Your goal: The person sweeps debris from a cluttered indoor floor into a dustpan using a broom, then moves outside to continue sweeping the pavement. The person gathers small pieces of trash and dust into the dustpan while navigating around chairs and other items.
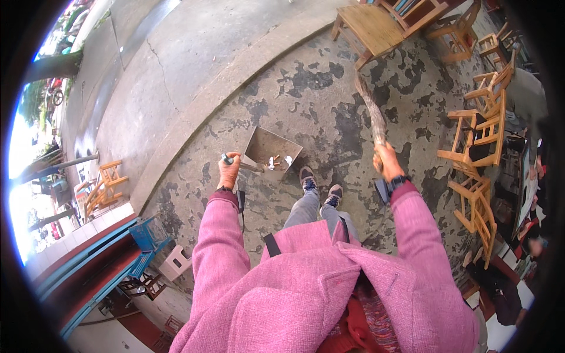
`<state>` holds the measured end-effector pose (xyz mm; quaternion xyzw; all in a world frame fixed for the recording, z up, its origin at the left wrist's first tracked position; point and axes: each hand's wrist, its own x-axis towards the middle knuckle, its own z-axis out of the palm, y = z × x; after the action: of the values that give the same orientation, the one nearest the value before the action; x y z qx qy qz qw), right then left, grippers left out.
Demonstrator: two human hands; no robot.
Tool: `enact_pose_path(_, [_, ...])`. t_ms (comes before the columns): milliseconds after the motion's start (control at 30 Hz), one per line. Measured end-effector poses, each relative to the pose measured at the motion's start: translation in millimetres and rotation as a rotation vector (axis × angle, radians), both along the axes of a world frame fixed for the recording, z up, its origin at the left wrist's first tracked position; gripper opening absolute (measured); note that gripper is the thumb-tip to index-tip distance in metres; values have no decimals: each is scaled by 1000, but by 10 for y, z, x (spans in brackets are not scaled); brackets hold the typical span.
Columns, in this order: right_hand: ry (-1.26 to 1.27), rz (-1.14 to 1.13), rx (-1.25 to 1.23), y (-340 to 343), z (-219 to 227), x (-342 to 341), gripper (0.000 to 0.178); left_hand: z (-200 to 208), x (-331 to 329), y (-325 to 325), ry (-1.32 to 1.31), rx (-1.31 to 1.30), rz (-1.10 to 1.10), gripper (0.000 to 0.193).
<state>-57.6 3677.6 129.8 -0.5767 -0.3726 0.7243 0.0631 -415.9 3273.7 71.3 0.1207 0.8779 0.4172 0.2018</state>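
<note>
My left hand (229, 172) is closed around the handle of a metal dustpan (265, 141), whose square pan rests on the floor in front of my left foot. Several bits of litter (275, 161), white scraps and what look like cigarette butts, lie in the pan. Out to the right, my right hand (387, 162) grips a broom (372, 112) by its bound upper part. The broom reaches away from me, its far end close to the leg of a wooden chair. Both wrists wear dark bands.
A wooden chair (369, 29) stands at the far right, and several more wooden chairs (482, 141) line the right side. A concrete ledge (206, 112) curves across the left. A pale plastic stool (175, 263) and blue-edged counter (88, 265) stand near left. People sit far right.
</note>
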Motion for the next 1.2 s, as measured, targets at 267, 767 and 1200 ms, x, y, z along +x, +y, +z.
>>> enact_pose_path(267, [-348, 595, 353, -1100, -310, -1168, 40, -212, -318, -365, -73, 122, 196, 13])
enact_pose_path(767, [-80, 860, -73, -85, 1132, -2296, 20, -285, -877, -482, -63, 196, 228, 7])
enact_pose_path(1200, [-55, 467, -6, 1903, 1040, -4202, 19, 804, -1541, -48, -90, 180, 793, 11])
